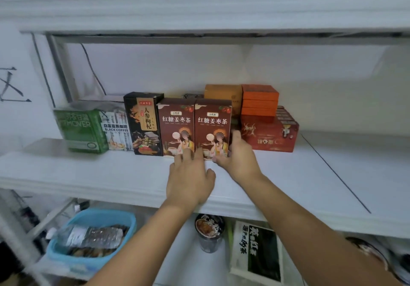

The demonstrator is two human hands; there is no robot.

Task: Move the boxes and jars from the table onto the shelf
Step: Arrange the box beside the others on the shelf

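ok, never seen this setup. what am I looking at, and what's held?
No machine: a person works bare-handed. The picture comes from a camera on their head, looking forward and down. On the shelf stand a green box, a black box, a left brown box and a matching right brown box, a red box with orange boxes stacked on it. The right hand grips the right brown box at its lower right corner; the left hand touches both brown boxes' lower fronts, fingers straight.

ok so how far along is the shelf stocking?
Done: a row of boxes stands on the shelf, from the green box to the red box. In hand: the right brown tea box, right hand gripping its side, left hand touching low on its front. Left: cannot tell; whatever remains is out of view.
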